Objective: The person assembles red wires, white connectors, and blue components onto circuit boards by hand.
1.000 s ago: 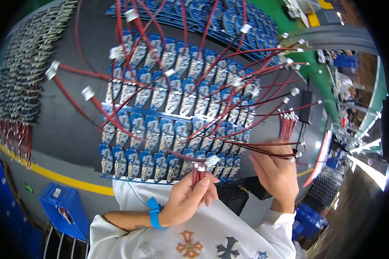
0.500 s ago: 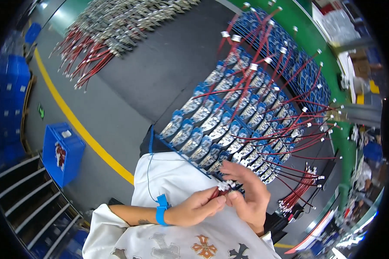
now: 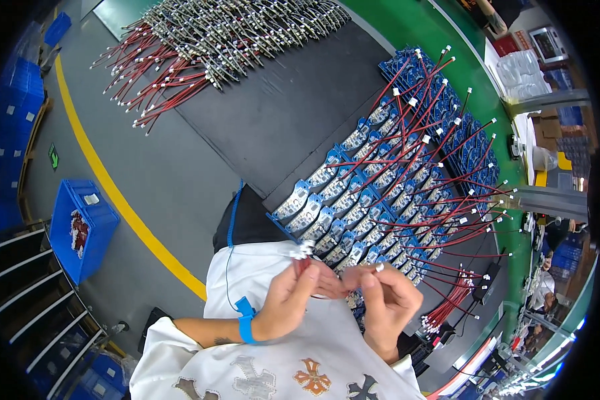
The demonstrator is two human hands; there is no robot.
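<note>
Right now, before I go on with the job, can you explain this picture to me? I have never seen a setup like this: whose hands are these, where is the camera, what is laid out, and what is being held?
There is no machine here: a person works with two bare hands. The one view comes from a wide camera worn on that person's head, looking down, so straight edges bend near the rim.

The left hand, with a blue wrist strap and a coiled blue cord, pinches a small bunch of red wires with white plugs. The right hand meets it and pinches one white plug.

On the dark mat lie rows of blue circuit boards with red wires across them. Farther off lies a heap of wired parts. More red wires lie at the right. A blue bin stands on the grey floor beside a yellow line.
</note>
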